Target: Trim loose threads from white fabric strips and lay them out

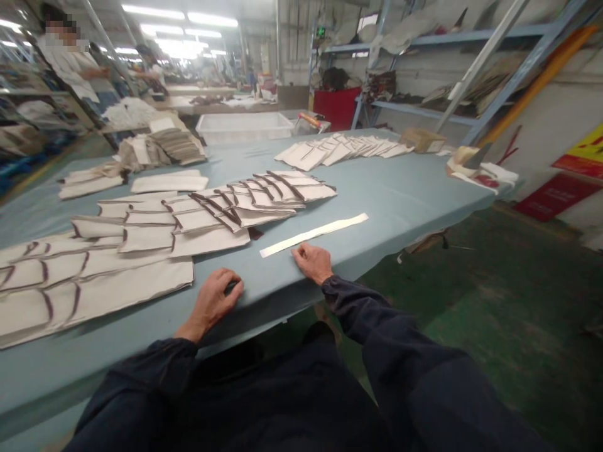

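My left hand [215, 301] rests on the blue-green table cover near the front edge. Its fingers curl round a small dark object [230, 287], mostly hidden, whose kind I cannot make out. My right hand [313, 261] lies closed on the cover, just in front of a narrow pale yellow strip [315, 235] with whitish ends. Whether anything is inside the right fingers is hidden. Left of the strip, cream fabric pieces with dark trim [217, 220] lie in overlapping rows. A larger spread of cream pieces [117, 276] reaches the left edge of the view.
Farther back lie fanned cream pieces [339, 149], a white plastic tub [245, 127] and stacked brownish fabric [162, 147]. A cardboard box [424, 140] sits at the far right. Blue shelving [452, 37] stands behind. Another person [78, 63] stands at the back left.
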`<state>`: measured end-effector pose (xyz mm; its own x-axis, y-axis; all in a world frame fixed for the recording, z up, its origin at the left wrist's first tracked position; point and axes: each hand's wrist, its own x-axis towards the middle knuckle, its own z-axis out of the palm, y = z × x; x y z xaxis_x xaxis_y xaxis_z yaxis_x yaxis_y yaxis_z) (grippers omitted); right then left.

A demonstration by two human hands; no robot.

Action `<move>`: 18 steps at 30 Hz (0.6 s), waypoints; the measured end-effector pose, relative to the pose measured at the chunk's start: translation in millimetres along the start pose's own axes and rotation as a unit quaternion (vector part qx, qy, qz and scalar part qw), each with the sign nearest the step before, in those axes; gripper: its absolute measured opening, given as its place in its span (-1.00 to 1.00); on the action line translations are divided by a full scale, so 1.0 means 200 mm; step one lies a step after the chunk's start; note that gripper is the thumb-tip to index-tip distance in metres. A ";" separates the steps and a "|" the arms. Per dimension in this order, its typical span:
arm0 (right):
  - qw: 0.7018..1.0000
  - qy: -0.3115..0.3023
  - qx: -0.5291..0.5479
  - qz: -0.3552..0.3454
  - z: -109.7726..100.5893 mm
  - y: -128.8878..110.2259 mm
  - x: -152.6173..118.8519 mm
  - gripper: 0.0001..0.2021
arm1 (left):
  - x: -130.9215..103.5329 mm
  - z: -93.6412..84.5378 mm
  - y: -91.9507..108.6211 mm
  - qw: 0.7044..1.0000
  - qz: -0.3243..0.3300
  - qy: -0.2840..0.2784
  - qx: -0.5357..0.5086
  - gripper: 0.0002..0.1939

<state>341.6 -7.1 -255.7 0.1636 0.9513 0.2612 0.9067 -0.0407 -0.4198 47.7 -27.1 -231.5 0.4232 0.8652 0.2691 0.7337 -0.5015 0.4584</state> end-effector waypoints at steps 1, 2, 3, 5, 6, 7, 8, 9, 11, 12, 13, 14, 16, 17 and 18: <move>1.000 0.003 0.004 0.001 0.00 0.00 0.00 -0.67 | 0.00 -0.01 0.00 1.000 -0.008 -0.002 -0.001 -0.69; 1.000 0.007 0.008 0.002 0.01 0.00 0.00 -0.68 | 0.01 -0.02 0.00 1.000 -0.019 -0.005 -0.003 -0.68; 1.000 0.011 0.012 0.003 0.01 0.00 0.00 -0.69 | 0.01 -0.03 0.00 0.999 -0.032 -0.010 -0.004 -0.66; 1.000 0.018 0.019 0.004 0.02 0.00 0.00 -0.69 | 0.05 -0.04 0.01 0.998 -0.058 -0.029 -0.008 -0.62; 1.000 0.021 0.021 0.005 0.03 0.00 0.00 -0.70 | 0.07 -0.04 0.01 0.997 -0.068 -0.042 -0.012 -0.61; 0.999 0.023 0.022 0.005 0.03 0.01 0.00 -0.70 | 0.11 -0.04 0.02 0.996 -0.074 -0.055 -0.014 -0.62; 0.999 0.025 0.021 0.006 0.03 0.01 0.00 -0.69 | 0.14 -0.02 0.03 0.995 -0.079 -0.064 -0.014 -0.64; 0.999 0.027 0.020 0.006 0.04 0.01 0.00 -0.69 | 0.18 0.00 0.04 0.994 -0.083 -0.069 -0.010 -0.66; 0.999 0.029 0.016 0.006 0.04 0.01 0.01 -0.69 | 0.27 0.06 0.08 0.993 -0.095 -0.066 0.010 -0.69; 0.999 0.030 0.014 0.005 0.04 0.01 0.01 -0.68 | 0.31 0.09 0.09 0.993 -0.102 -0.063 0.023 -0.69; 0.999 0.032 0.012 0.004 0.04 0.01 0.01 -0.68 | 0.35 0.12 0.11 0.992 -0.108 -0.062 0.038 -0.70; 0.999 0.033 0.011 0.003 0.05 0.01 0.01 -0.68 | 0.38 0.15 0.12 0.990 -0.113 -0.062 0.052 -0.71; 0.999 0.037 0.012 0.002 0.05 0.01 0.00 -0.68 | 0.42 0.18 0.14 0.988 -0.119 -0.068 0.076 -0.74; 0.999 0.039 0.014 0.003 0.05 0.01 0.00 -0.68 | 0.43 0.19 0.14 0.986 -0.122 -0.072 0.086 -0.74; 0.999 0.040 0.017 0.003 0.06 0.01 0.00 -0.68 | 0.43 0.19 0.13 0.985 -0.126 -0.075 0.095 -0.73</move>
<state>338.8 -3.5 -265.9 0.2016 0.9233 0.3268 0.8917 -0.0349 -0.4513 124.3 34.6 -227.7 0.2793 0.9597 0.0322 0.9055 -0.2744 0.3236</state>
